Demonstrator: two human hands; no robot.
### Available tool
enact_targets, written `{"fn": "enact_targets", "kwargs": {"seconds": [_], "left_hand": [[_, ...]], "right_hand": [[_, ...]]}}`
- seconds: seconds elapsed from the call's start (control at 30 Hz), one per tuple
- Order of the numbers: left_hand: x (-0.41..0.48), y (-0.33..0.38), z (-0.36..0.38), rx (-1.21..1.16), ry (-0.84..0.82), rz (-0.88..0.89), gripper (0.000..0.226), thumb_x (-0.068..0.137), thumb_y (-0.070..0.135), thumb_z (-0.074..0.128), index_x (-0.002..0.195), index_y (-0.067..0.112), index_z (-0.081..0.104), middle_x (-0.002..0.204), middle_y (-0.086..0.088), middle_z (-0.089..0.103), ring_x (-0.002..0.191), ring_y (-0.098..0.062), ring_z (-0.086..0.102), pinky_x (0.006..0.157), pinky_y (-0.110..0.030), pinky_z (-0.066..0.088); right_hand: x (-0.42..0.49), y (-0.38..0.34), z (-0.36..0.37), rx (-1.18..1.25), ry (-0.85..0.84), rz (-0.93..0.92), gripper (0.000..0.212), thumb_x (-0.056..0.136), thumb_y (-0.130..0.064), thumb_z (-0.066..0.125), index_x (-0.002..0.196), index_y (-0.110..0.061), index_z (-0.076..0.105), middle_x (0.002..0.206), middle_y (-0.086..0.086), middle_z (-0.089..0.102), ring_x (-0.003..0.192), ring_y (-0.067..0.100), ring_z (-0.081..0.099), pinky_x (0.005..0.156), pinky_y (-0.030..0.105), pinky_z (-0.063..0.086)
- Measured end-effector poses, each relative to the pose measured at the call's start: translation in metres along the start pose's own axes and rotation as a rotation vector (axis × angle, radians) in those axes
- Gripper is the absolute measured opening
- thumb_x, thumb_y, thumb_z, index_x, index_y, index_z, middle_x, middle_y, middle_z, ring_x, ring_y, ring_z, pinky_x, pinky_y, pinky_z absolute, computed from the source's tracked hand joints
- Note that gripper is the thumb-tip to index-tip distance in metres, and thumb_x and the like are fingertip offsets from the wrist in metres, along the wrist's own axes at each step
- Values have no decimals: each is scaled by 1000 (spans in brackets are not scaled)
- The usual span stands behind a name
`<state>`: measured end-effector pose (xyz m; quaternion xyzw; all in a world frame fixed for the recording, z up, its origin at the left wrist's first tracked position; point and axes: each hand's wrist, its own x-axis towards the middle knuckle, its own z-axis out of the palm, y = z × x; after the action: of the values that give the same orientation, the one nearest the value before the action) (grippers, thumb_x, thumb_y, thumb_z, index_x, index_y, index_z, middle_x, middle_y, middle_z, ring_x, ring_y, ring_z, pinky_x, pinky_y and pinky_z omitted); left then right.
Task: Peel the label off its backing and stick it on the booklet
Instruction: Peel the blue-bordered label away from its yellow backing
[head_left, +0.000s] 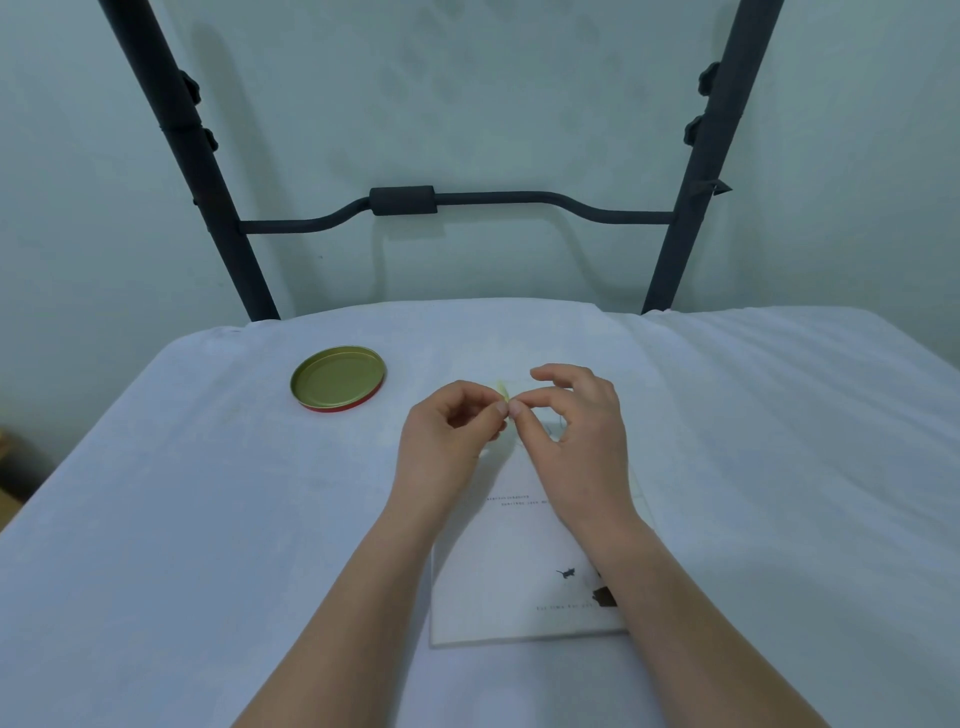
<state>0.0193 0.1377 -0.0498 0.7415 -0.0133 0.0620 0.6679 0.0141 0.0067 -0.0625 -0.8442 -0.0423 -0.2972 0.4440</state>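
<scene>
Between both hands, left hand and right hand pinch a tiny yellowish label above the booklet; looks flimsy, so grab a corner.

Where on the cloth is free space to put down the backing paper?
The cloth is bare left of the left hand, below the lid. It is also bare right of the right hand and the booklet. The middle is crowded: both hands pinch the label above the booklet.
</scene>
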Motion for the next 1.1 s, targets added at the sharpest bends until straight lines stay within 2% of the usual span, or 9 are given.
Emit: {"fn": "enact_targets", "kwargs": {"seconds": [0.1, 0.27, 0.37, 0.63, 0.83, 0.97, 1.03, 1.1], "left_hand": [[0, 1, 0, 10, -19, 11, 5, 81, 20, 71, 77, 19, 72, 79, -2, 73, 81, -21, 69, 79, -33, 55], [-1, 0, 1, 13, -22, 22, 5, 81, 19, 72, 76, 20, 73, 78, 2, 73, 75, -8, 66, 71, -19, 51], [-1, 0, 0, 23, -23, 32, 7, 81, 18, 71, 75, 21, 73, 74, 8, 72, 73, -4, 65, 67, -12, 50], [-2, 1, 1, 102, 1, 87, 6, 82, 17, 70, 76, 19, 72, 73, 10, 72, 69, -1, 64, 65, -10, 46], [-4, -1, 4, 233, 41, 207, 13, 80, 16, 69, 74, 27, 70, 78, 12, 71, 79, -4, 68, 75, -16, 51], [-5, -1, 6, 245, 41, 228, 14, 80, 16, 68, 73, 28, 69, 79, 15, 71, 81, -4, 68, 76, -15, 51], [-5, -1, 6, 213, 45, 200, 12, 80, 16, 69, 73, 26, 70, 77, 12, 72, 79, -3, 68, 71, -10, 48], [-4, 0, 6, 183, 47, 160, 10, 80, 16, 69, 73, 23, 70, 76, 10, 73, 74, -1, 68, 66, -7, 45]], "right_hand": [[0, 0, 0, 16, -8, 6, 9, 83, -25, 67, 77, -25, 73, 111, -13, 61, 108, 3, 46, 87, 11, 33], [0, -2, -1, 38, -9, 19, 8, 82, -25, 65, 75, -24, 71, 109, -12, 62, 107, 5, 49, 87, 18, 38], [0, -2, -1, 31, -15, 26, 9, 81, -26, 64, 76, -22, 70, 109, -12, 62, 106, 4, 49, 85, 15, 37], [0, 1, 0, 28, -29, 36, 8, 81, -26, 64, 78, -23, 70, 105, -16, 60, 104, 1, 49, 83, 6, 33], [-1, 2, 2, 29, -41, 35, 10, 81, -26, 63, 80, -23, 73, 101, -20, 57, 103, 4, 52, 81, 1, 32], [-1, 1, 2, 56, -50, 50, 8, 82, -26, 62, 79, -25, 70, 101, -18, 59, 103, 6, 55, 81, 7, 36], [-1, 0, 1, 64, -50, 50, 7, 83, -25, 63, 80, -25, 69, 100, -17, 60, 102, 6, 57, 81, 13, 40], [-1, 0, 1, 83, -50, 60, 6, 84, -24, 64, 80, -24, 68, 99, -16, 61, 99, 4, 58, 80, 12, 41]]}}
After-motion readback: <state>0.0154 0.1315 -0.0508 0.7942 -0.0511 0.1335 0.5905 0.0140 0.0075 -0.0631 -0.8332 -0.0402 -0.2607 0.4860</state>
